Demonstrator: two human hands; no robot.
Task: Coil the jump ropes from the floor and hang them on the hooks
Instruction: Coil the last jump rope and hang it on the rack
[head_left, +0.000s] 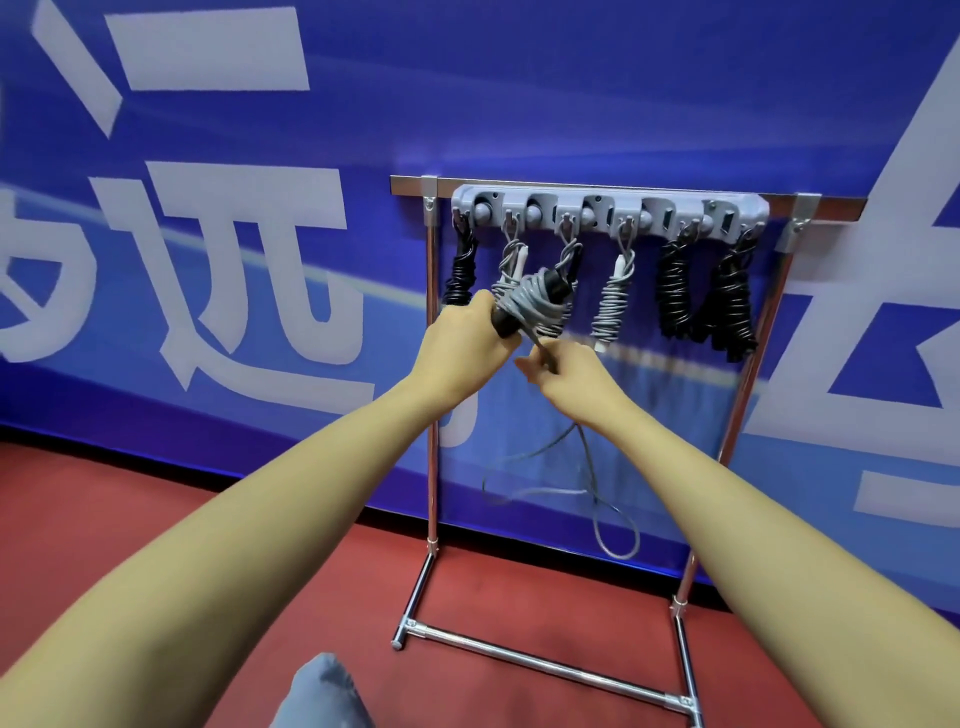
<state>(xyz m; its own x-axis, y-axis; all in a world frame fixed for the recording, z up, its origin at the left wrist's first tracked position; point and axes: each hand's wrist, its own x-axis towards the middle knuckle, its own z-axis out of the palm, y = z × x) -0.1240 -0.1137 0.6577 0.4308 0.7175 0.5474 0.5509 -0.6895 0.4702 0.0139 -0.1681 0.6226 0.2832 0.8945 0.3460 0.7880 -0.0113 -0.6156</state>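
With the left hand (462, 338) gripping the black handles inside the grey jump rope (535, 304) coil and the right hand (561, 376) seemingly pinching its cord just beside, slack dangling below both could unravel the wraps.

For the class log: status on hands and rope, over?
Left hand grips grey rope bundle. Right hand pinches loose tail, hanging uncoiled. Six coils already on hook rail.
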